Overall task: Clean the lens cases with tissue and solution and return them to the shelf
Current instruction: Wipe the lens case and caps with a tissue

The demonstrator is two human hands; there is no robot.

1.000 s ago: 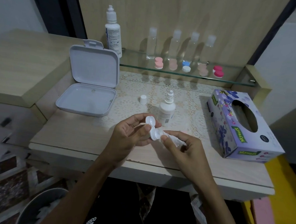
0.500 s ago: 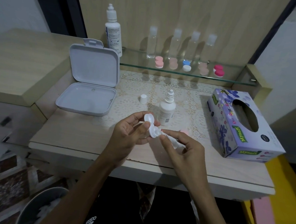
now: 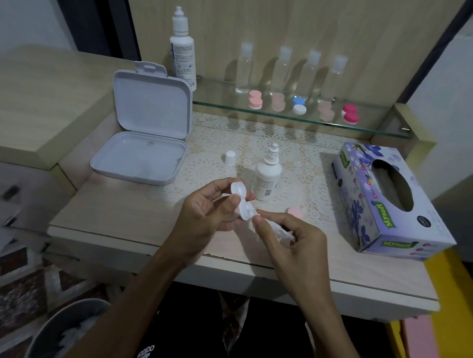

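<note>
My left hand (image 3: 210,209) grips a white two-well lens case (image 3: 241,198) above the table's front half. My right hand (image 3: 292,237) pinches a twisted white tissue (image 3: 271,228) and presses its tip into the lower well. An uncapped white solution bottle (image 3: 267,175) stands just behind the case, its cap (image 3: 230,158) to the left. A pink lid (image 3: 295,212) lies on the lace mat beside my right hand. On the glass shelf (image 3: 371,126) sit several lens cases, among them a pink one (image 3: 255,99), a blue and white one (image 3: 299,105) and a red one (image 3: 350,114).
An open white box (image 3: 146,143) lies at the left. A purple tissue box (image 3: 386,199) stands at the right. A tall solution bottle (image 3: 182,48) and several clear small bottles (image 3: 282,71) stand at the back. A grey bin (image 3: 62,331) with used tissue is on the floor at lower left.
The lens case has tilted a little in my left hand, and my right hand keeps working the tissue inside the lower well. Nothing else has moved.
</note>
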